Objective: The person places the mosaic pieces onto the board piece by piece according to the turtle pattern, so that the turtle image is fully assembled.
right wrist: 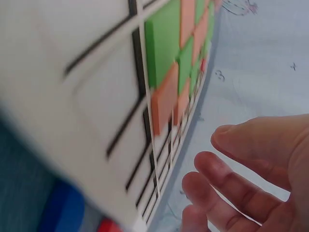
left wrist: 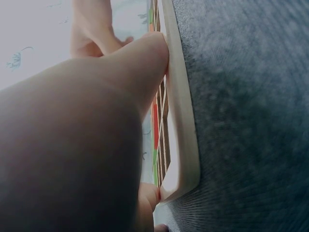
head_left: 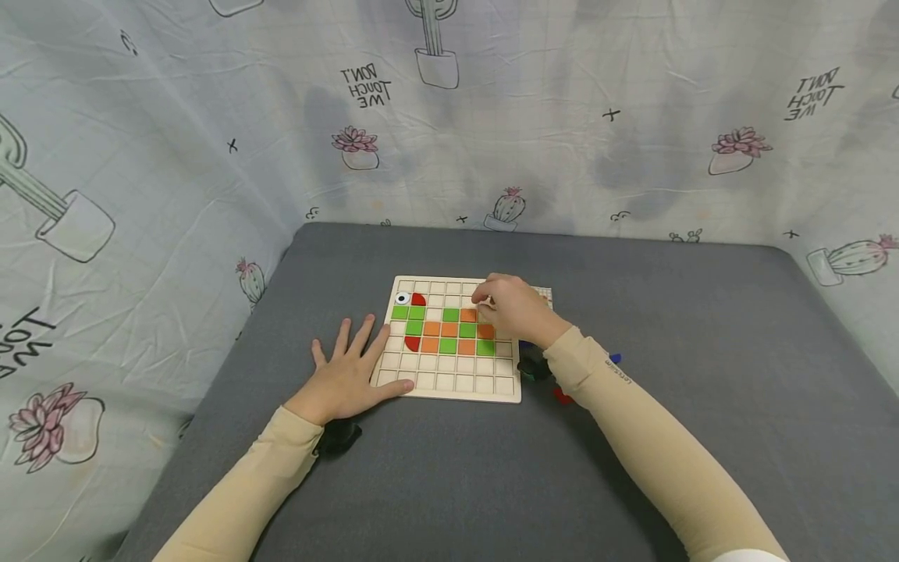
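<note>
A pale wooden grid board lies on the grey table. Square tiles, among them a green tile and an orange tile, fill part of its middle in a fish-like pattern. Toward its upper left sit an eye tile and a rounded red tile. My left hand lies spread at the left edge, its thumb on the board's near rim. Over the upper right squares hovers my right hand, fingers loosely bent; in the right wrist view nothing shows between thumb and fingertips.
Right of the board, partly behind my right forearm, are a blue piece and a red piece. A light patterned item shows behind my right hand. Printed cloth hangs around the table.
</note>
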`<state>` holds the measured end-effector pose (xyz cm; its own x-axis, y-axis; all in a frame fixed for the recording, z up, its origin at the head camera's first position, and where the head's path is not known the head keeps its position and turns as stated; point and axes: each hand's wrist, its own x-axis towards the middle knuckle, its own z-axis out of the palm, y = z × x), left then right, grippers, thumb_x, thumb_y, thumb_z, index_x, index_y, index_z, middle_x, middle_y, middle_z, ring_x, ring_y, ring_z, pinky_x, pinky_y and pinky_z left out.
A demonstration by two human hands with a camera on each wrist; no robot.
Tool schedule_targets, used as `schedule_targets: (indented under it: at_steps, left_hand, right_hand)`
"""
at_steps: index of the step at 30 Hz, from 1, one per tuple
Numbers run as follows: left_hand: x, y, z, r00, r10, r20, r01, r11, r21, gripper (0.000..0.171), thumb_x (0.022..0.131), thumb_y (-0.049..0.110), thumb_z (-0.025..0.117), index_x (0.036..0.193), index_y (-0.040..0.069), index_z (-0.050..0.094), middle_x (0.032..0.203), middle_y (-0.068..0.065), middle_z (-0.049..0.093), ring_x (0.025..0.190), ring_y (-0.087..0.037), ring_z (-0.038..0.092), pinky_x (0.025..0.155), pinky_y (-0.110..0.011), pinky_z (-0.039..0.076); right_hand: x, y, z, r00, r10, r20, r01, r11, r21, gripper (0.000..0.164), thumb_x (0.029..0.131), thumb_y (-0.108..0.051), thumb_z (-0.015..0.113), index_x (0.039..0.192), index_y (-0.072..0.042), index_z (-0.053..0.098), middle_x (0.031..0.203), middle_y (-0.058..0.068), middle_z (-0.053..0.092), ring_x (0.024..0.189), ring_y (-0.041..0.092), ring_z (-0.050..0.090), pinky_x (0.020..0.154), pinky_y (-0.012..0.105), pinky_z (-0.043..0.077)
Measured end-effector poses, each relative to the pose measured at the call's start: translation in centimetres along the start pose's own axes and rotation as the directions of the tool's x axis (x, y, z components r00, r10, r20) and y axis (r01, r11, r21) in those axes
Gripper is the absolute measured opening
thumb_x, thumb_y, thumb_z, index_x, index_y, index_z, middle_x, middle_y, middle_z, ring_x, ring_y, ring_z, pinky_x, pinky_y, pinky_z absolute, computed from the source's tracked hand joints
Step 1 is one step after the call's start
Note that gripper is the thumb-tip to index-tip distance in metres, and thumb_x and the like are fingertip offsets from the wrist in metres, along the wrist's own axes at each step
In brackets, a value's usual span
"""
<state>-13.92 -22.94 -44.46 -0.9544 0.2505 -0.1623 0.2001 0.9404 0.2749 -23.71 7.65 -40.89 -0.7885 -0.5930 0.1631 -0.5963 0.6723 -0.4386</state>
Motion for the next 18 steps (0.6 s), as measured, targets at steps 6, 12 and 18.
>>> schedule_targets:
  at_steps: [6, 12, 18]
  left_hand:
    - [0.0, 0.0, 0.0, 1.000, -0.002, 0.002, 0.002, 1.000, 0.010, 0.112, 0.088, 0.083, 0.055, 0.169, 0.017, 0.016, 0.176, -0.017, 0.004, 0.159, -0.052, -0.005, 0.107, -0.090, -0.002]
    - [0.1, 0.0, 0.0, 1.000, -0.002, -0.001, 0.002, 1.000, 0.009, 0.112, 0.088, 0.082, 0.056, 0.169, 0.017, 0.016, 0.176, -0.018, 0.005, 0.159, -0.052, -0.004, 0.107, -0.090, -0.002]
    - [0.1, 0.0, 0.0, 1.000, -0.002, 0.001, 0.002, 1.000, 0.006, 0.112, 0.088, 0.082, 0.056, 0.169, 0.017, 0.015, 0.176, -0.018, 0.004, 0.159, -0.053, -0.004, 0.107, -0.090, -0.002]
  right_hand:
    - [-2.0, 0.5, -1.6, 0.999, 0.033, -0.041, -0.034, 0.999, -0.028, 0.019, 0.101, -0.009, 0.065, 0.113, -0.002, 0.078, 0.110, 0.012, 0.073, 0.095, 0.027, 0.070, 0.084, 0.042, 0.059]
    - [-3.8, 1.2, -2.3, 0.998, 0.036, -0.058, -0.038, 0.998, -0.050, 0.017, 0.099, -0.009, 0.069, 0.111, -0.001, 0.078, 0.107, 0.012, 0.072, 0.092, 0.026, 0.069, 0.081, 0.042, 0.059]
    - [-5.4, 1.5, -2.8, 0.996, 0.054, -0.068, -0.058, 0.996, -0.060, 0.017, 0.099, -0.011, 0.070, 0.111, -0.003, 0.079, 0.107, 0.011, 0.072, 0.092, 0.026, 0.071, 0.080, 0.042, 0.059]
